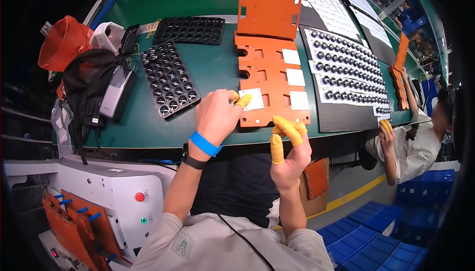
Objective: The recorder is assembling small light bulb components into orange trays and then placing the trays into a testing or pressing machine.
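Note:
An orange fixture (273, 104) lies on the bench in front of me with its lid (269, 11) raised at the far end. Small white square plates sit on it, three down its right column and one white square plate (253, 100) at its near left. My left hand (213, 115), in yellow finger cots, pinches at the left edge of that near-left plate; its fingertips partly cover the corner. By the fixture's front edge is my right hand (291, 155), also in yellow finger cots, thumb and fingers apart and nothing visible between them.
Left of the fixture are two black trays, one with round shiny lenses (168, 80), the other tray (190, 29) behind it. On the right stands a white board with rows of black round parts (346, 68). A co-worker (415, 147) sits farther right. A black bag (89, 85) is at the left.

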`<state>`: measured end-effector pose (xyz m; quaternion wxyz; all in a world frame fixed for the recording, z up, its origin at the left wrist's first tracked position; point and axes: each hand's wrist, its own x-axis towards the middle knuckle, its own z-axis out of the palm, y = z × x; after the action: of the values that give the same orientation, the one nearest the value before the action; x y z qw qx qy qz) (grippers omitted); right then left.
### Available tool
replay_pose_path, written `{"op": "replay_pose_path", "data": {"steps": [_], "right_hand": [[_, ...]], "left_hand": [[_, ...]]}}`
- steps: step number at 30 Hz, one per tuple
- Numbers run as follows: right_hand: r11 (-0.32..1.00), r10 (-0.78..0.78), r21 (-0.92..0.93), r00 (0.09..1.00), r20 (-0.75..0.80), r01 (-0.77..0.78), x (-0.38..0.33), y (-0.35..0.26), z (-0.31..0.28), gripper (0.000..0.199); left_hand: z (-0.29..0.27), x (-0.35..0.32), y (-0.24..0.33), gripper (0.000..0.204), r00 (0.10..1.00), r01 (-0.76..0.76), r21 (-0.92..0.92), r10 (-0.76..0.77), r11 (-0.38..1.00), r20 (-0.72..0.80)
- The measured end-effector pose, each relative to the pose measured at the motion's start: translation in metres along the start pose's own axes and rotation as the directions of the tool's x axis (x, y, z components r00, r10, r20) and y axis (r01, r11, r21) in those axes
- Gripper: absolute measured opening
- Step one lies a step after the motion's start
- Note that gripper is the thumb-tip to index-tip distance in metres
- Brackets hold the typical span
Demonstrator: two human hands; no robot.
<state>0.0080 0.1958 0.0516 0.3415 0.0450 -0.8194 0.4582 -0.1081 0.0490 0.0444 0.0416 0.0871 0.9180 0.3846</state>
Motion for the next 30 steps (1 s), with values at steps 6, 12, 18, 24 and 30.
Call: {"op": "replay_pose_path", "data": {"steps": [6,12,18,24,30], "right_hand": [[0.999,-0.045,0.025,0.998,0.038,0.044,0.007,-0.006,0.014,0.035],[0.997,-0.077,0.032,0.995,0.064,0.075,0.010,-0.013,0.016,0.036],[0.998,-0.062,-0.009,0.995,0.073,0.063,0.005,-0.008,0.012,0.036],[0.999,-0.054,0.002,0.998,0.016,0.054,0.002,-0.006,0.009,0.034],[0.996,-0.080,0.044,0.997,0.004,0.079,0.020,-0.020,0.010,0.042]], "left_hand": [[-0.008,0.013,-0.002,0.036,0.993,0.030,0.024,-0.033,0.999,0.112],[-0.014,0.026,-0.010,0.037,0.982,-0.065,-0.043,0.072,0.997,0.173],[-0.019,0.021,-0.006,0.039,0.977,-0.066,0.010,0.063,0.998,0.206],[-0.019,0.006,-0.018,0.026,0.995,-0.096,-0.346,0.104,0.933,0.004],[-0.017,-0.038,-0.025,0.029,0.771,0.617,-0.678,0.483,-0.400,0.416]]}}
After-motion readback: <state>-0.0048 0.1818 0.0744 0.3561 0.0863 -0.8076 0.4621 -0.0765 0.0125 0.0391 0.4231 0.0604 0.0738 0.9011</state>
